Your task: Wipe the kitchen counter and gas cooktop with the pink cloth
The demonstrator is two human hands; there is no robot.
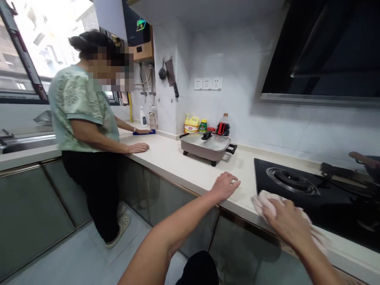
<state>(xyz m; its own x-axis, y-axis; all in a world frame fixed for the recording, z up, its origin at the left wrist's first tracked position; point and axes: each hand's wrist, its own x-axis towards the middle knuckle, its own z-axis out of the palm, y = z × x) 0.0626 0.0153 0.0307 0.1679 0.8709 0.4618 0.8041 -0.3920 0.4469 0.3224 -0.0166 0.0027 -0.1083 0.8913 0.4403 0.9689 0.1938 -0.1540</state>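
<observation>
Right hand (287, 221) grasping bunched pale cloth (265, 202), palm down; cloth beneath it, at front-left corner of gas hob (322, 204), lapping onto tabletop (166, 158). Left hand (225, 186) empty, fingers loosely bent, at tabletop left of cloth. Lidded electric pan (202, 151) beyond left hand. Step in hand looks like wiping; next stroke likely calls for flat, steady pressure along hob's front edge.

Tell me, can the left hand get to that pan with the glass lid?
Probably yes: the left hand seems to hold nothing, the pan is nearby, and nothing visible stands between them.
</observation>
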